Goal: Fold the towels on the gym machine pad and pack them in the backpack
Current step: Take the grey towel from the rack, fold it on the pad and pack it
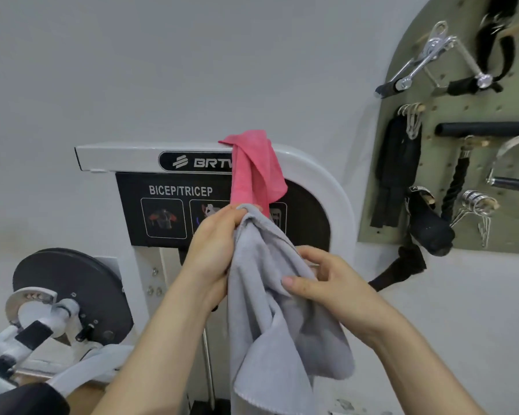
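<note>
Grey towel (267,339) hangs in front of machine (126,158); left hand (213,250) pinches top edge, right hand (327,283) grips bunched middle; pink towel (252,169) draped over machine top; both likely light, limp, grippy: hold by corners

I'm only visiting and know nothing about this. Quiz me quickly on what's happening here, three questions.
1. True or false: the pink towel hangs over the machine.
2. Which towel do the left hand and right hand both hold? A) pink towel B) grey towel C) neither
3. Fill in: the machine's label reads BICEP/____.
Key: 1 true; 2 B; 3 TRICEP.
</note>
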